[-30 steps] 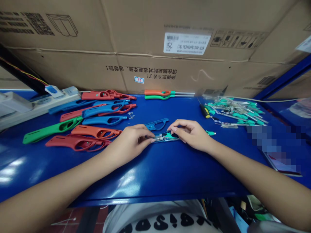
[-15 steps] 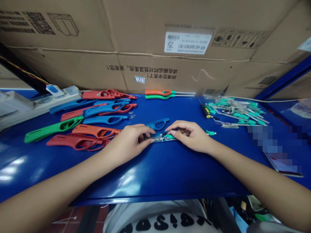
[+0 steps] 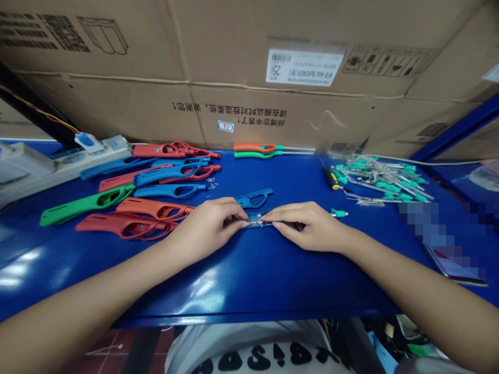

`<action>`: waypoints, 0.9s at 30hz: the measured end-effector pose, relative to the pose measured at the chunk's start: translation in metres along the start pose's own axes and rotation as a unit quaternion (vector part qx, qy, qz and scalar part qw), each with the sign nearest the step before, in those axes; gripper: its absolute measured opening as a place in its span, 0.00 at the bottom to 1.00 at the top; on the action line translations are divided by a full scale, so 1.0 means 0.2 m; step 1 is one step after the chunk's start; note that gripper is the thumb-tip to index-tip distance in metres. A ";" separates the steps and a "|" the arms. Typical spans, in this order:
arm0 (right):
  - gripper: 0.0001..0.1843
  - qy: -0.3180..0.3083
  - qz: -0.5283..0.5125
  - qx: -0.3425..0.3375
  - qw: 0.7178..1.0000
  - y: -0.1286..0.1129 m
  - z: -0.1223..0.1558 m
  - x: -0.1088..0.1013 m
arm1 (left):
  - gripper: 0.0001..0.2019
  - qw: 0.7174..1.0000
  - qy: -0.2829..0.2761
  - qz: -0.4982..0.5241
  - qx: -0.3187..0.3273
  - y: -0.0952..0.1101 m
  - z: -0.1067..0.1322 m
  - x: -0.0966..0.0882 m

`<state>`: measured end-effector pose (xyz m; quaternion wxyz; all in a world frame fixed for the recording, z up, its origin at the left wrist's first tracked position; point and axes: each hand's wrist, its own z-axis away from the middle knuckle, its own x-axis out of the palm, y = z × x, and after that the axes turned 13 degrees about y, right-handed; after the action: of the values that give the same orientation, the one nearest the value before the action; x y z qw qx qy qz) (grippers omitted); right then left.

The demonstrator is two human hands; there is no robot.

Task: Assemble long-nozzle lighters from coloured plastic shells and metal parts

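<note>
Between my two hands lies a blue lighter half-shell [image 3: 255, 224] with a clear tank, thin wires and other small parts inside, largely covered by my fingers. My left hand [image 3: 216, 223] pinches its left end between thumb and fingers. From the right, my right hand [image 3: 307, 226] closes thumb and fingertips on the inner parts; exactly which part they grip is hidden. A metal tube end with a green piece [image 3: 339, 213] sticks out beyond my right hand. Just behind my hands rests another blue half-shell [image 3: 255, 199] with a trigger loop.
Red, blue, green and orange lighter shells [image 3: 88, 204] are piled at left, near tiny metal pins [image 3: 212, 183]. Two lighters [image 3: 255, 150] lie against the cardboard box [image 3: 234, 62]. Green-tipped metal tubes [image 3: 390, 179] and a yellow-black screwdriver [image 3: 331, 179] lie at right. A power strip [image 3: 66, 166] is far left.
My right hand's fingers have straightened and shifted slightly left, reaching further over the inner parts. My left hand stays on the shell's left end.
</note>
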<state>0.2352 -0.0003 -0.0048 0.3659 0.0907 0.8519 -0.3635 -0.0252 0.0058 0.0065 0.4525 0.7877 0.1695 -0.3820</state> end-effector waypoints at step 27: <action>0.22 -0.082 0.315 -0.143 0.935 -0.11 0.02 -0.03 | 0.07 0.999 0.029 0.041 0.002 0.02 0.00 0.05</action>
<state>0.2319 -0.0185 0.0102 0.5392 0.2706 0.7899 -0.1099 -0.0160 0.0025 0.0014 0.4613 0.8055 0.1499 -0.3406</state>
